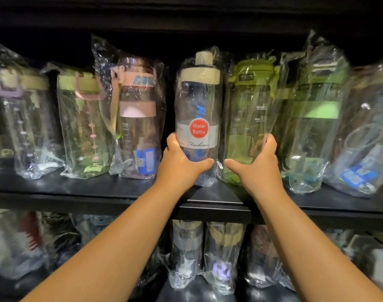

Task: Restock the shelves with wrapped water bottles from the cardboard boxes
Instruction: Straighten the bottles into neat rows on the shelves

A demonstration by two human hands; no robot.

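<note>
On the upper shelf [99, 188], near its front edge, stands the cream-capped bottle [198, 110], upright in the row. The left hand [182, 164] is wrapped round its lower body, thumb across the front and fingers curled behind the left side. Just beside it, wrap against wrap, the green bottle [249, 110] is held the same way by the right hand [258, 168], thumb in front and fingers curled round the right side.

Both bottles look empty, so they should be light, and the hard plastic body seems stiff enough to take a firm squeeze. The loose clear wrap is the trouble: it looks slick and may slide over the body. A hold low on the barrel, where the hands are, seems safer than pinching the bag's top.

The cream-capped bottle is clear, with a pale cream lid and spout, blue lettering down its side, and a white band carrying a round red sticker reading "Water Bottle". The green bottle has a lime lid and a tinted body. To the left stands a pink bottle [138, 118]; more wrapped bottles [221, 253] stand on the level below.
</note>
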